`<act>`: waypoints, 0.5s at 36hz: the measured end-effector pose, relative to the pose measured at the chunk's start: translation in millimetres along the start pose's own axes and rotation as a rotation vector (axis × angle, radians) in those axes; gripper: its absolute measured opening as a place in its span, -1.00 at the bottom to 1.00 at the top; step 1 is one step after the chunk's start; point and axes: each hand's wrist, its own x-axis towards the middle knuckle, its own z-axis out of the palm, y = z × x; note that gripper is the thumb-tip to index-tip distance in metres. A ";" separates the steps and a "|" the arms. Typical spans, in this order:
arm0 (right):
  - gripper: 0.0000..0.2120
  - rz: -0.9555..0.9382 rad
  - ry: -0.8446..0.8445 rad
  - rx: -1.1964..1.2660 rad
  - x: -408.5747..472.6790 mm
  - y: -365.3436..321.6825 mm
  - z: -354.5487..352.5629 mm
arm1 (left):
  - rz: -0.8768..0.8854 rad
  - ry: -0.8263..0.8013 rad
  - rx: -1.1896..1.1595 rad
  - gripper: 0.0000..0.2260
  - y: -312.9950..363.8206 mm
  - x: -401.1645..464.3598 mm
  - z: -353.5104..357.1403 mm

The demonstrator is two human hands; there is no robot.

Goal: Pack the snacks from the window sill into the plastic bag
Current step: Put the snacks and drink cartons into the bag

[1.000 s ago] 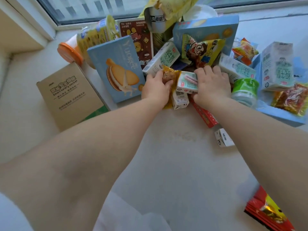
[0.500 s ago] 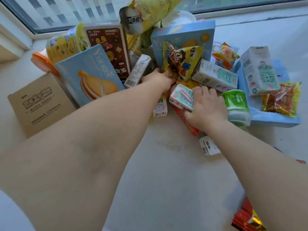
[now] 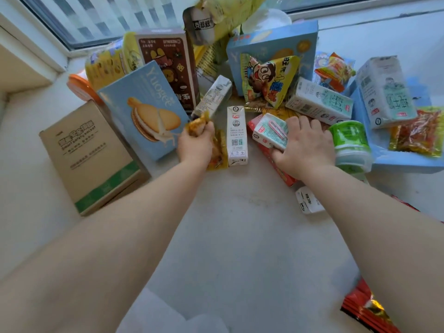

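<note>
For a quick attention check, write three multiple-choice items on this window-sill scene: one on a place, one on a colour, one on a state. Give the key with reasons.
1. Where does the brown cardboard box lie?
A. At the left of the pile
B. On the green tub
C. Under the right hand

2. What colour is the lid of the tub beside the right hand?
A. Orange
B. Green
C. Black

3. What is the left hand doing?
A. Lying flat and open
B. Gripping a yellow-orange snack packet
C. Holding the blue biscuit box

Key: 1 A, it sits left of the blue biscuit box; 2 B, the lid is bright green; 3 B, its fingers curl round the packet.
</note>
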 end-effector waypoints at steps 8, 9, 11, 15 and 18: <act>-0.40 0.007 -0.001 -0.015 -0.5 -2.3 -1.3 | 0.031 -0.047 0.741 -0.43 -8.8 -6.9 -9.8; -0.40 0.007 0.000 -0.015 -0.1 -2.1 -1.3 | 0.024 -0.038 0.775 -0.39 -5.5 -6.8 -6.5; -0.39 0.009 0.006 -0.011 0.2 -2.0 -1.2 | 0.043 -0.028 0.804 -0.39 -1.6 -5.2 1.1; -0.39 0.007 0.018 -0.002 0.5 -2.3 1.7 | 0.163 -0.057 0.855 -0.44 0.5 1.1 15.9; -0.40 0.008 0.023 -0.004 -0.4 -2.3 2.2 | 0.152 -0.091 0.801 -0.54 2.0 0.0 19.7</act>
